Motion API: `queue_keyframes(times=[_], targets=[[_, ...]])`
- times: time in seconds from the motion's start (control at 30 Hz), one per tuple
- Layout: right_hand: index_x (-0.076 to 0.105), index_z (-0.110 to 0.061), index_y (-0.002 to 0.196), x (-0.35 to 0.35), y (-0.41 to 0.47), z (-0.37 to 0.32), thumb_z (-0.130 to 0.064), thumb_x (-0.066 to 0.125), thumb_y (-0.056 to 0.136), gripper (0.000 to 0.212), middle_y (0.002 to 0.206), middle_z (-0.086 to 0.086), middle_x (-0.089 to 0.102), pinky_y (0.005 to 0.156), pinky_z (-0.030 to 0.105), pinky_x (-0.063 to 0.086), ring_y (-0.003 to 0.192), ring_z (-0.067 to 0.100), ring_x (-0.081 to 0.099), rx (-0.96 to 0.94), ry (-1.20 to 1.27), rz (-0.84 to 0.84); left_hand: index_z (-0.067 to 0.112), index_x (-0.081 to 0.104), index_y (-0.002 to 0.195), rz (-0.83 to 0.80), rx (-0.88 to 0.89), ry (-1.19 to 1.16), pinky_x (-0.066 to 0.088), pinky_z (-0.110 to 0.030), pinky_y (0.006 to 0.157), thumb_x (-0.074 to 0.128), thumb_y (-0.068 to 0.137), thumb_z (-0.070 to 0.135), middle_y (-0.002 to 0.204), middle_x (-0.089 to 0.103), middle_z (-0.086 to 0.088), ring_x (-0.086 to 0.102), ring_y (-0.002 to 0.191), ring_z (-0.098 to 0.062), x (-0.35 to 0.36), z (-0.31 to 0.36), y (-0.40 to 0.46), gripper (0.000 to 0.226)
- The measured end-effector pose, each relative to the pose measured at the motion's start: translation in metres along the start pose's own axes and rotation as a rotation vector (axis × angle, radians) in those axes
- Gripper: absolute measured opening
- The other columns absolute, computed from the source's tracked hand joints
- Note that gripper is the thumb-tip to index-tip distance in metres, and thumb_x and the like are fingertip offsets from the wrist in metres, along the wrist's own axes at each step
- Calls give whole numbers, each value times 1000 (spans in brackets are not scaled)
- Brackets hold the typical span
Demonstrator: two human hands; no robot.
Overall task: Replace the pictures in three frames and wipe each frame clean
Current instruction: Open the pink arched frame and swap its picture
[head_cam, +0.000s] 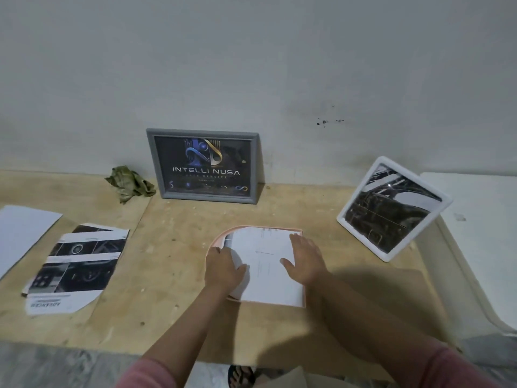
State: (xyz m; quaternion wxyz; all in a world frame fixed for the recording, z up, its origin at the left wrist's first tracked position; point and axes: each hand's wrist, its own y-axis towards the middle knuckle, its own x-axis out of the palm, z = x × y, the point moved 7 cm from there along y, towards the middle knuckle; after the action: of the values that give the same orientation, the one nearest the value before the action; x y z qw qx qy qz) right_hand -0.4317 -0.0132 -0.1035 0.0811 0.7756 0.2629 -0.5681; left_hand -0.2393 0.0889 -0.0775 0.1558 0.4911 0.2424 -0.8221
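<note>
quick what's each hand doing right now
Left hand: open, resting on the white paper.
Right hand: open, fingers flat, pressing the same paper.

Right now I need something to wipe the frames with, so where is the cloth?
In the head view the crumpled green cloth lies at the back left of the wooden table, against the wall, just left of the grey frame.

Beside the grey rectangular picture frame with its dark blue-and-gold print: left, a crumpled olive-green cloth; right, a white plastic frame with a black-and-white picture.
</note>
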Motion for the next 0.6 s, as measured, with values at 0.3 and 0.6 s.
queue_keyframes(times=[0.3, 0.6], targets=[[60, 3, 107, 12, 19, 2, -66, 48, 68, 81, 97, 18, 66, 66, 40, 51, 77, 36, 63, -6, -117, -6, 9, 43, 128, -100, -99, 31, 44, -34, 93, 72, 74, 45, 131, 36, -10, 34, 124, -28, 5, -6, 16, 71], [55, 1, 122, 9, 14, -5, -60, 60, 62, 86, 109, 16, 64, 84, 42, 49, 94, 34, 61, -30, -103, -30, 8, 45, 126, -67, -82, 221, 42, -31, 95, 68, 77, 42, 127, 47, -11, 42, 119, -28, 6, 3, 17, 64]])
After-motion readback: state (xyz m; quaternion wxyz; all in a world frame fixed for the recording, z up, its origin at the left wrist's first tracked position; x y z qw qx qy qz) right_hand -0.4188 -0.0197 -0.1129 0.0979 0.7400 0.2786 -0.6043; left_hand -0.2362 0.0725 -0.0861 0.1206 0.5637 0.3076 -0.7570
